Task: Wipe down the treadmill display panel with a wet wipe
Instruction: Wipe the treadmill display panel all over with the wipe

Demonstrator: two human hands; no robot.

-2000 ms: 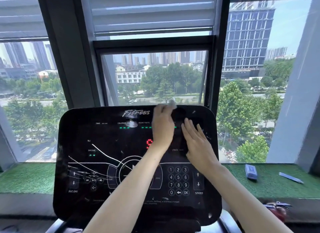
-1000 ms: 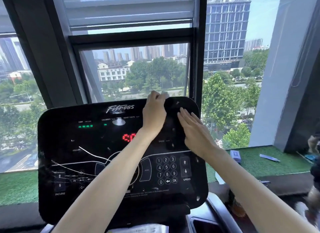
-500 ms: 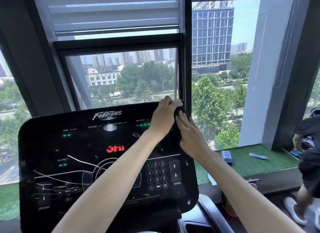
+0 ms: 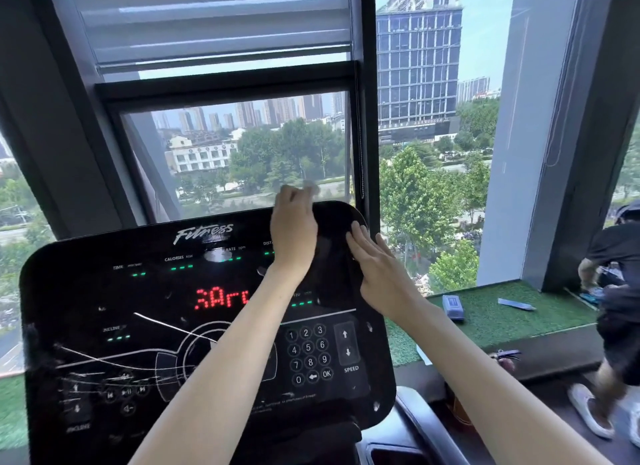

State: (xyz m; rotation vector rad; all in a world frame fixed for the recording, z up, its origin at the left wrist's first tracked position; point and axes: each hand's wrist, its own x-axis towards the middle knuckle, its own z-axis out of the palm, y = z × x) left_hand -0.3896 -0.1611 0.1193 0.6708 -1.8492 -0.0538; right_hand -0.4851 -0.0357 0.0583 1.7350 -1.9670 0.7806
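Curled at the panel's far edge, the left grip (image 4: 294, 229) pinches a pale, blurred wet wipe (image 4: 309, 188) at its fingertips. The wipe pokes up past that edge, too smeared to show a long axis. Just right of it, the right grip (image 4: 377, 270) lies flat with straight fingers on the upper right corner of the treadmill display panel (image 4: 104, 291), holding nothing. The black panel runs long from left to right, with its face tilted up toward the person, and spreads mostly left of and below both grips. A red readout (image 4: 221, 297) glows below-left of the left grip, partly hidden by the forearm. Well right of the right grip, a blue-grey packet (image 4: 452, 305) lies on a green turf ledge (image 4: 502, 326).
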